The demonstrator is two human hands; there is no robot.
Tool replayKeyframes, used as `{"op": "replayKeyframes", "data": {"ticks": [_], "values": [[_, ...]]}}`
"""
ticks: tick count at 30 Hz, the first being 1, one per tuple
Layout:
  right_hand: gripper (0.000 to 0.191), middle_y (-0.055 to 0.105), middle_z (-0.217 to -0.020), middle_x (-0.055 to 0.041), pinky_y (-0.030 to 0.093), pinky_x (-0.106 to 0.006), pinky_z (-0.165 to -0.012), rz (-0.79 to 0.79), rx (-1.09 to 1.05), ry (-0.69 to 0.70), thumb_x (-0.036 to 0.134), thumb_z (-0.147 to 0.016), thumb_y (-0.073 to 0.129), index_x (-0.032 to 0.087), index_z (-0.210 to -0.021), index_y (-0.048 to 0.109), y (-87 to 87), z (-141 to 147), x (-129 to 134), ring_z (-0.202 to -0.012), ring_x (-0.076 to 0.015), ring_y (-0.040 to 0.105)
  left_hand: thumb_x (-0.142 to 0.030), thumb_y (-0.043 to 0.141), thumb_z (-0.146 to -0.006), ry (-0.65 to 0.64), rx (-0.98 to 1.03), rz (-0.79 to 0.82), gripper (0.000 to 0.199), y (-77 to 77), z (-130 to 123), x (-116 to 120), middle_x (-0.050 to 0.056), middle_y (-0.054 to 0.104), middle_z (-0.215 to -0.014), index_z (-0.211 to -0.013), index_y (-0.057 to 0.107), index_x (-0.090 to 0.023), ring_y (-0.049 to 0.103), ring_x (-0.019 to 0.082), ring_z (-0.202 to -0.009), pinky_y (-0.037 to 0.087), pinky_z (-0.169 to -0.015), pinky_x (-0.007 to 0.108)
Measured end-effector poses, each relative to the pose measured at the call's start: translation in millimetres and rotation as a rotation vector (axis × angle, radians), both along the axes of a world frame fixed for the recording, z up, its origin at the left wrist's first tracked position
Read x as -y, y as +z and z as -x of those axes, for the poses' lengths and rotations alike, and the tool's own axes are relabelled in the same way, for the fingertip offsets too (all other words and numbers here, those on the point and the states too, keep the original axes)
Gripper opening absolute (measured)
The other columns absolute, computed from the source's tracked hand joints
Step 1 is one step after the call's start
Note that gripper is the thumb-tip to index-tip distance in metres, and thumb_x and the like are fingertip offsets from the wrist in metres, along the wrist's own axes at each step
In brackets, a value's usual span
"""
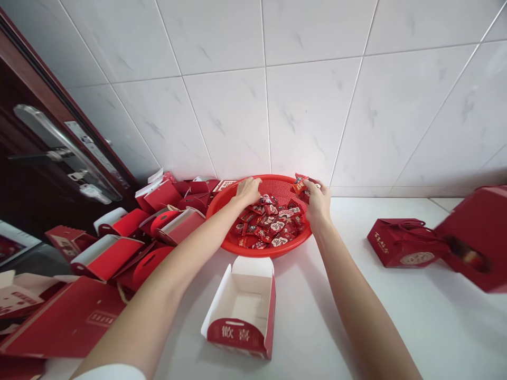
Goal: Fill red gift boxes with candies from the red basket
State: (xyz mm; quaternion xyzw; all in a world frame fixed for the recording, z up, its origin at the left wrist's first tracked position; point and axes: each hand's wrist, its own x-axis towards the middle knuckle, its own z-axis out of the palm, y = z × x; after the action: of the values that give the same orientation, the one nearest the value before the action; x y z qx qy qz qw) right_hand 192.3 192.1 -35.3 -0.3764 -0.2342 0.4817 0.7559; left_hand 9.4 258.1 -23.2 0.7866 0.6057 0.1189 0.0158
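A red perforated plastic basket (222, 240) stands against the tiled wall with many red-wrapped candies (273, 224) inside. My left hand (249, 191) reaches over its back left part, fingers curled downward; what they hold, if anything, is hidden. At the basket's right rim, my right hand (319, 200) is closed on several wrapped candies (301, 184), their red and orange wrappers sticking out past the fingers. In front of the basket sits an open gift box (241, 338), red outside and white inside, its flaps up. No candy shows in it.
Many open red boxes (106, 256) crowd the left side, with a large red bag (67, 316) nearer me. To the right stand a closed red box (396, 243) tied with ribbon and a bigger red box (479, 237). A dark door with a handle (59, 150) is at far left.
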Motion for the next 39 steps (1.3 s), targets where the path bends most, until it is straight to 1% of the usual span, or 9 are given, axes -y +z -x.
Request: {"op": "replayKeyframes", "data": {"ticks": [3, 5, 9, 13, 16, 18, 26, 34, 39], "values": [[0.016, 0.068, -0.064, 0.0036, 0.057, -0.022, -0.054, -0.013, -0.014, -0.006, 0.016, -0.068, 0.075, 0.018, -0.076, 0.062, -0.4, 0.3, -0.6, -0.058, -0.0129, 0.067, -0.017, 0.059, -0.097, -0.175, 0.028, 0.0, 0.031, -4.4, -12.6, 4.3, 0.009, 0.063, -0.139, -0.128, 0.066, -0.017, 0.056, 0.022, -0.131, 0.04, -0.116, 0.038], [0.016, 0.068, -0.064, 0.0032, 0.057, -0.022, -0.055, -0.023, -0.017, -0.007, 0.017, -0.067, 0.075, 0.018, -0.075, 0.062, -0.5, 0.3, -0.5, -0.059, -0.0129, 0.067, -0.019, 0.064, -0.093, -0.33, 0.041, 0.074, 0.03, -11.8, -25.6, 7.7, 0.005, 0.069, -0.132, -0.122, 0.07, -0.02, 0.061, 0.02, -0.126, 0.042, -0.11, 0.027], [0.014, 0.068, -0.063, 0.0032, 0.058, -0.023, -0.058, -0.029, -0.008, -0.013, 0.016, -0.067, 0.074, 0.018, -0.074, 0.062, -0.6, -0.2, -0.1, -0.061, -0.0127, 0.068, -0.032, 0.077, -0.079, -0.572, 0.058, 0.326, 0.046, -31.6, -46.7, 12.4, 0.008, 0.073, -0.122, -0.122, 0.069, -0.018, 0.068, 0.027, -0.109, 0.05, -0.092, 0.031], [0.014, 0.069, -0.064, 0.0028, 0.059, -0.024, -0.058, -0.029, 0.02, -0.005, 0.018, -0.068, 0.074, 0.018, -0.075, 0.062, -0.5, -0.2, -0.2, -0.061, -0.0133, 0.068, -0.028, 0.083, -0.064, -0.476, 0.18, 0.428, 0.041, -38.5, -46.0, 10.4, 0.004, 0.075, -0.098, -0.102, 0.073, -0.018, 0.067, 0.026, -0.094, 0.048, -0.08, 0.029], [0.012, 0.069, -0.065, 0.0027, 0.058, -0.024, -0.057, -0.024, 0.019, 0.01, 0.017, -0.07, 0.073, 0.018, -0.075, 0.062, 0.5, 0.6, 0.2, -0.061, -0.0135, 0.068, -0.03, 0.084, -0.059, -0.424, 0.276, 0.487, 0.022, -32.1, -36.3, 6.2, -0.002, 0.066, -0.068, -0.073, 0.071, -0.018, 0.063, 0.021, -0.074, 0.043, -0.068, 0.028], [0.011, 0.069, -0.064, 0.0031, 0.058, -0.024, -0.058, -0.018, 0.009, 0.002, 0.016, -0.07, 0.071, 0.019, -0.074, 0.062, 1.1, 1.2, 0.3, -0.061, -0.0137, 0.068, -0.033, 0.081, -0.062, -0.423, 0.337, 0.505, 0.02, -25.5, -30.1, 3.4, -0.004, 0.06, -0.06, -0.066, 0.068, -0.018, 0.058, 0.018, -0.066, 0.041, -0.062, 0.027], [0.012, 0.07, -0.067, 0.0022, 0.056, -0.025, -0.06, -0.039, 0.029, 0.002, 0.02, -0.067, 0.072, 0.019, -0.075, 0.065, -4.2, 0.3, -4.1, -0.064, -0.0144, 0.066, -0.033, 0.074, -0.069, -0.295, 0.641, 0.447, 0.019, -9.8, -9.8, -8.7, 0.0, 0.066, -0.071, -0.077, 0.069, -0.017, 0.059, 0.014, -0.062, 0.043, -0.053, 0.025], [0.014, 0.068, -0.063, 0.0035, 0.054, -0.023, -0.055, -0.002, 0.004, 0.032, 0.018, -0.065, 0.075, 0.019, -0.072, 0.063, 1.3, 1.7, 1.2, -0.059, -0.0133, 0.065, -0.029, 0.067, -0.068, -0.238, 0.673, 0.395, 0.011, -9.0, -4.0, -17.2, 0.0, 0.068, -0.072, -0.068, 0.068, -0.018, 0.06, 0.016, -0.069, 0.048, -0.06, 0.027], [0.015, 0.069, -0.063, 0.0034, 0.055, -0.024, -0.052, 0.051, -0.079, 0.112, 0.015, -0.066, 0.075, 0.02, -0.075, 0.063, 1.5, 0.4, -0.6, -0.056, -0.014, 0.066, -0.031, 0.065, -0.067, -0.222, 0.672, 0.378, 0.014, -8.0, -5.3, -15.1, -0.001, 0.063, -0.066, -0.06, 0.063, -0.019, 0.056, 0.016, -0.067, 0.045, -0.06, 0.027]]}}
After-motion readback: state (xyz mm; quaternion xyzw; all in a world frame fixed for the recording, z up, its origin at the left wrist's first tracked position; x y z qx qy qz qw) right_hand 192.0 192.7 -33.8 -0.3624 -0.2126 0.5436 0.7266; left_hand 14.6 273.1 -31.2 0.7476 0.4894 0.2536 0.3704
